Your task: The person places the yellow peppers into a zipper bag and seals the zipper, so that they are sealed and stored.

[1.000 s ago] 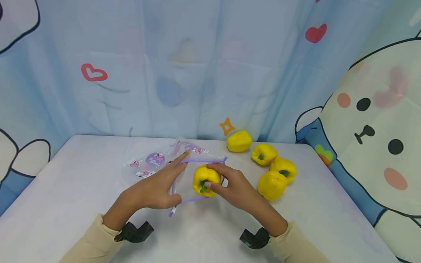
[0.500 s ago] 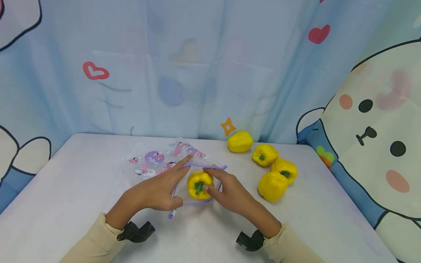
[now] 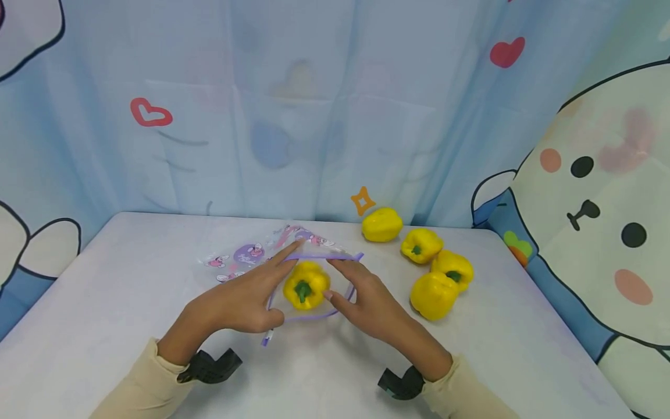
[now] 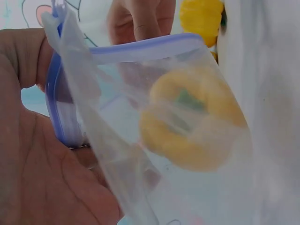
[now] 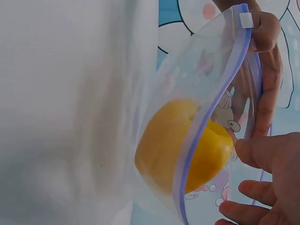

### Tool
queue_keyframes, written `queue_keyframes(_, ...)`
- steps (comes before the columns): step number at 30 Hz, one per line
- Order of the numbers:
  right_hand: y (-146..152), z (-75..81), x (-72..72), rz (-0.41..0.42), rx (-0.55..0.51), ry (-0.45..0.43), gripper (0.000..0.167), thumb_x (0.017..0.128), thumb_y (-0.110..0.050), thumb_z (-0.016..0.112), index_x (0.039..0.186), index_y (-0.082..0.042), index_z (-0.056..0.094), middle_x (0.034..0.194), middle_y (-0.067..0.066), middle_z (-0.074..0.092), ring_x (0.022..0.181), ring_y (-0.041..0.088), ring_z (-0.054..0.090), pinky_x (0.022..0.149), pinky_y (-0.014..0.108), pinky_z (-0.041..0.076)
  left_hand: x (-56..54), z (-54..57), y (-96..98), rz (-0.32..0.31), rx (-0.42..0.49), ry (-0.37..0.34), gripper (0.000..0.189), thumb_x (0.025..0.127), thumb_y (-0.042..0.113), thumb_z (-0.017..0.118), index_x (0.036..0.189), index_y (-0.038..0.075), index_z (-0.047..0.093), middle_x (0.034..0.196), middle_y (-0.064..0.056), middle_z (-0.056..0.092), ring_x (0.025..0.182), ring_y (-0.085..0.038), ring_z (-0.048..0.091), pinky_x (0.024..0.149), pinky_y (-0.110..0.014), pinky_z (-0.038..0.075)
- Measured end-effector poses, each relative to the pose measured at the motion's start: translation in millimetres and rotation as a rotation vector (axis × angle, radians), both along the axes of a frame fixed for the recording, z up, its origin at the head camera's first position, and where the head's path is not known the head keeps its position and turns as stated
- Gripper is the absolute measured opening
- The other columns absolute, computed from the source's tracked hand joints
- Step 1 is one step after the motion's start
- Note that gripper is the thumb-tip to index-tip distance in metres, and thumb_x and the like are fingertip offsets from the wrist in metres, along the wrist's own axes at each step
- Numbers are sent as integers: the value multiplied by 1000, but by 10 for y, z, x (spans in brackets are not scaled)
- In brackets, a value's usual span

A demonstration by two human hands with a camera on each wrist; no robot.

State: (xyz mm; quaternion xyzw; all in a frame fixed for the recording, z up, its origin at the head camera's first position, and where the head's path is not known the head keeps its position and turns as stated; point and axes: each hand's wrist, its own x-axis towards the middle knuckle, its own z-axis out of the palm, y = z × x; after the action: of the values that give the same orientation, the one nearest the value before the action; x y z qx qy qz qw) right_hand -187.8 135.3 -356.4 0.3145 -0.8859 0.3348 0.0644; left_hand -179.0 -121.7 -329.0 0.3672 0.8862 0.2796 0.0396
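On the white desk (image 3: 324, 378), a clear purple-edged bag (image 3: 248, 254) is laid, with four loose yellow peppers (image 3: 434, 296) grouped to its right.

The wide view is shot from the person's head, aimed forward and down, so most of the table (image 3: 94, 302), the left hand (image 3: 241, 305) and right hand (image 3: 370, 298), plus the cartoon-print curtain (image 3: 282, 128) behind, are all fitted in. The wrist views are taken from really close up and turned sideways: the table is put on the right in the left-wrist one, on the left in the right-wrist one. The slider zip bag (image 3: 324, 256) and the yellow bell pepper (image 3: 309, 280) inside are shared by all three. Past the bag, the opposite hand is caught by each wrist cam.
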Motion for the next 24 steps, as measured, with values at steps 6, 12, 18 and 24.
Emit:
queue_keyframes(6,-3,85,51,-35,11,55,62,93,-22,66,148,-13,41,151,2,39,137,20,36,105,43,36,11,45,-26,-18,17,22,94,74,17,58,156,8,14,162,4,-4,146,-17,8,113,-50,19)
queue_keyframes(12,1,132,72,-38,8,30,59,94,-22,64,148,-12,42,152,4,37,139,21,34,104,42,37,23,69,-78,-26,24,56,91,74,13,55,155,2,15,162,2,-2,146,-19,7,113,-54,16)
queue_keyframes(18,35,172,68,45,-65,75,54,94,-18,63,145,-10,47,148,5,44,139,21,34,107,41,33,15,132,-165,1,64,75,90,72,10,57,154,1,19,162,3,0,146,-19,12,110,-50,27)
queue_keyframes(24,110,190,25,113,-193,164,40,93,-8,63,132,-10,60,135,1,58,132,20,46,105,37,38,-24,148,-212,2,100,57,90,72,7,55,153,-2,17,163,0,-1,145,-19,13,110,-49,27)
